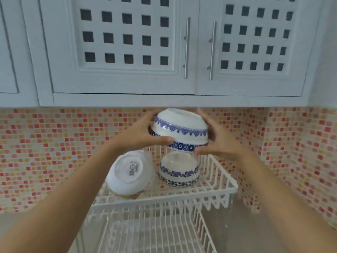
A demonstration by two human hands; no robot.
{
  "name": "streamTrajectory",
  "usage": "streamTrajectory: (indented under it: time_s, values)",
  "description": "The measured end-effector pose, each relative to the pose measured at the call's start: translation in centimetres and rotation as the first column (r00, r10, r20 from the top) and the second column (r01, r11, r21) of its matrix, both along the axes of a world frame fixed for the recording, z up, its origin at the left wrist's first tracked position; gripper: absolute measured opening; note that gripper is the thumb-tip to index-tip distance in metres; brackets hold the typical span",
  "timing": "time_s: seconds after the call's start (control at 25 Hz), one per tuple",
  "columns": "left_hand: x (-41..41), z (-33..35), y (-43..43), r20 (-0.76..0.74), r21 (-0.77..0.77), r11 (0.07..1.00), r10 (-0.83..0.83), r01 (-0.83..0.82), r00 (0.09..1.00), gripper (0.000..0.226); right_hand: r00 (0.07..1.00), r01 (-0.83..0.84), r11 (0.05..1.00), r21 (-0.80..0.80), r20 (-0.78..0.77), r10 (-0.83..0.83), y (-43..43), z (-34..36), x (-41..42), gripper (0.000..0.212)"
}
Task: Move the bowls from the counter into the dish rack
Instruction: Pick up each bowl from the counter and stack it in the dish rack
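We hold a pair of nested bowls (180, 130) upside down between both hands, foot ring up and tipped a little toward the left, rim sloping down to the right. The outer one is white with a blue flower band; a second rim with larger blue flowers shows beneath it. Our left hand (144, 134) clasps the left side, thumb pressed along the lower rim and fingers curled round the far side. Our right hand (218, 139) clasps the right side, fingers spread up the wall and thumb under the rim. Both sets of fingers are clamped on the bowls.

The bowls hang in the air above the back of the white wire dish rack (215, 190), just under the bottom edge of the wall cabinets (127, 52), with little room overhead. Directly below sits another blue-banded stack (178, 170), also upside down, on the upper shelf of the rack; a narrow gap separates it from the held pair. To its left a plain white bowl (129, 172) leans on its side, its base with a printed label facing us, and the two look to be touching or nearly so.

The rack stands in a corner of red and orange mosaic tile (54, 152). Its front rail runs across beneath our forearms, and the lower shelf near us is bare wire. Grey counter (255, 230) lies open to the right of the rack.
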State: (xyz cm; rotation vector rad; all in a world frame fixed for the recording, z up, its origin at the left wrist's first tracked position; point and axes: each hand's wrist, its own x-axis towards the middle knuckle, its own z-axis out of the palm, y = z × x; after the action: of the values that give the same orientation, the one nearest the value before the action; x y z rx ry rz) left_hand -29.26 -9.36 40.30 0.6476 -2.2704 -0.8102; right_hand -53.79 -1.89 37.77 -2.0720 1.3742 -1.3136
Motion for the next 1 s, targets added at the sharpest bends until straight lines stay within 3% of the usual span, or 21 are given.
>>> streamTrajectory:
  time_s: [0.08,0.16,0.28,0.32,0.56,0.8,1.0]
  values:
    - [-1.9,-0.5,-1.7,0.144,0.004,0.999,0.041,-0.042,0.989,0.115,0.993,0.046,0.995,0.088,-0.109,-0.037,-1.2,-0.7,-2.0,0.123]
    - [-3.9,-1.0,-3.0,0.307,-0.003,0.996,0.082,-0.086,0.948,0.116,0.982,0.078,0.988,0.13,-0.183,-0.054,-2.6,-1.6,-3.4,0.122]
    - [-6.0,-1.5,-3.7,0.443,0.034,0.994,0.075,-0.1,0.893,0.081,0.958,0.079,0.98,0.18,-0.285,-0.024,-4.5,-2.7,-4.6,0.12]
    - [-6.5,-1.6,-3.9,0.479,0.031,0.993,0.082,-0.11,0.874,0.08,0.941,0.088,0.979,0.186,-0.337,-0.02,-5.1,-3.0,-4.8,0.119]
    - [-8.4,-3.0,-4.8,0.639,-0.019,0.974,0.186,-0.226,0.747,0.102,0.848,0.098,0.969,0.226,-0.529,0.038,-7.6,-4.0,-5.0,0.117]
    - [-9.5,-4.6,-5.6,0.756,-0.107,0.946,0.276,-0.304,0.593,0.116,0.77,0.189,0.945,0.266,-0.637,0.025,-8.4,-5.1,-5.3,0.117]
    - [-10.2,-4.9,-5.6,0.798,-0.17,0.944,0.3,-0.282,0.523,0.122,0.751,0.251,0.92,0.302,-0.66,0.012,-8.4,-5.1,-5.2,0.125]
